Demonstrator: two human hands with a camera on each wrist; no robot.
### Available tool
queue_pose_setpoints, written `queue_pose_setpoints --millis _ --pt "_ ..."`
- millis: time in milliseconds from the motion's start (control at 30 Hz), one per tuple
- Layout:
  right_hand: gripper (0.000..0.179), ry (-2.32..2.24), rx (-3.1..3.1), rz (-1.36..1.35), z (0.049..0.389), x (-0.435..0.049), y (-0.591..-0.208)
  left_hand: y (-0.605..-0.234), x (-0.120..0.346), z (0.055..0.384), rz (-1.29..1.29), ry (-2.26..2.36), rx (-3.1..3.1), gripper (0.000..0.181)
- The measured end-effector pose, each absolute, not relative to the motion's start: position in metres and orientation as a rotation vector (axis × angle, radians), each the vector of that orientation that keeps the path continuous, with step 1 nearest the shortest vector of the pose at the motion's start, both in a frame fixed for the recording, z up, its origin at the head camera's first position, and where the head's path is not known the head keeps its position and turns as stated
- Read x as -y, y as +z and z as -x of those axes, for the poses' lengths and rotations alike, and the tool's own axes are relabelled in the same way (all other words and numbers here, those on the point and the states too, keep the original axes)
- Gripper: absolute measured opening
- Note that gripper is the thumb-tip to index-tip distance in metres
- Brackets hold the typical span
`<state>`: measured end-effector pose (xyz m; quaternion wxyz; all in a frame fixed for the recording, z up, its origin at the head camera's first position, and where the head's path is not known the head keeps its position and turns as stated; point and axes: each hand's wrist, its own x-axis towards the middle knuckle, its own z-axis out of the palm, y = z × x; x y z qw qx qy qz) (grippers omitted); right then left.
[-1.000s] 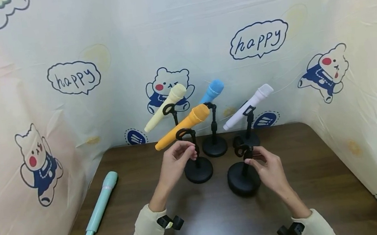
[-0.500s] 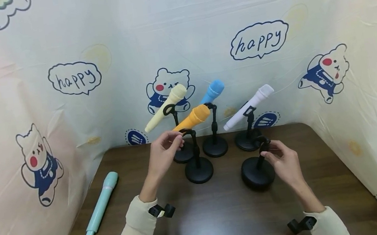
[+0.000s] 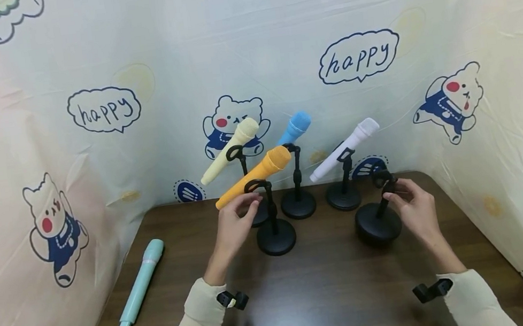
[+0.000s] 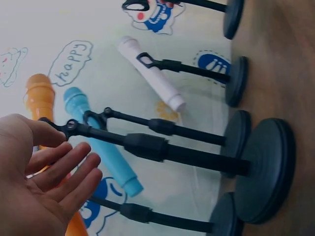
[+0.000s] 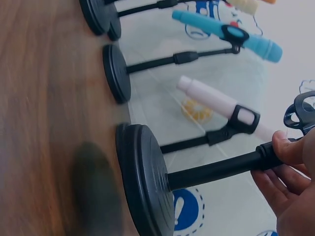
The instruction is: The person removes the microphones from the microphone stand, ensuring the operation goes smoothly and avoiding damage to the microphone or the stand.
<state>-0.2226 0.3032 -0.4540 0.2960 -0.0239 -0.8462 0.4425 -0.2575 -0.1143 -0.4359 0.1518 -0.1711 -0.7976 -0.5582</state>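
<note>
The right grip (image 3: pixel 414 207) holds a bare stand (image 3: pixel 377 223) by its pole, tilted and seemingly just above the tabletop (image 3: pixel 335 300), near the white mic (image 3: pixel 338 154). Should it swing left, it could knock that mic. The left grip (image 3: pixel 236 225), fingers relaxed, is beside the orange mic (image 3: pixel 264 167); a careless brush might tip this one.

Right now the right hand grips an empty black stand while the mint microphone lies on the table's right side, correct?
Wrong side: the head view shows the mint microphone on the left of the table. The right hand does grip an empty black stand.
</note>
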Motion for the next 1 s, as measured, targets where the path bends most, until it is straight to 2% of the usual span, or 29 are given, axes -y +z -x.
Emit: queue_pose_setpoints --millis 267,567,1000 --pt "0.029 1.159 2.292 0.166 0.239 -0.326 -0.452 -0.447 0.106 0.261 0.465 -1.498 2.401 0.032" --pt "0.035 1.153 2.38 0.268 0.257 -0.351 -0.453 -0.451 0.097 0.272 0.5 -1.516 2.386 0.037" --pt "0.035 1.196 2.384 0.359 0.281 -0.38 -0.461 -0.452 0.084 0.278 0.492 -1.541 2.361 0.025"
